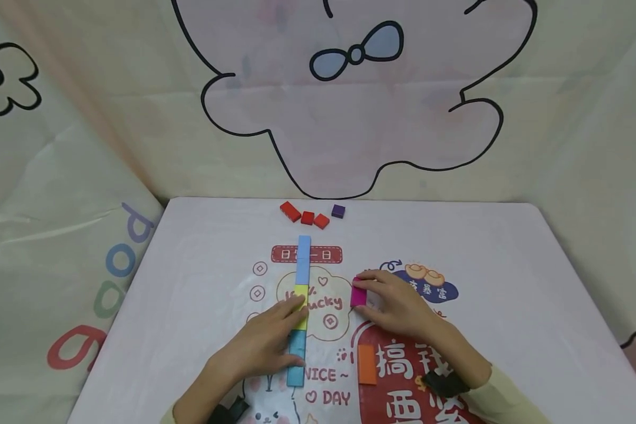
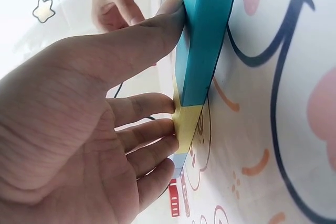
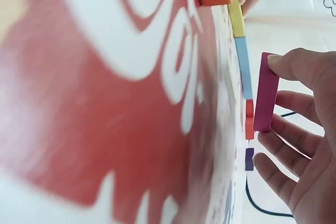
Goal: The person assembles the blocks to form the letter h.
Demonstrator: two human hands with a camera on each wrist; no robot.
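A straight row of wooden blocks runs away from me in the head view: teal blocks nearest, a yellow section in the middle, light blue blocks farthest. My left hand rests along this row, thumb at the teal part and fingertips on the yellow, fingers loosely extended. To the right of the row, my right hand pinches a magenta block between thumb and fingers. In the right wrist view, that magenta block stands out from the palm, its whole length showing.
An orange block lies on the red print, nearer me than the right hand. Red blocks and a dark purple block lie near the far edge of the white printed tabletop. A patterned curtain hangs behind it.
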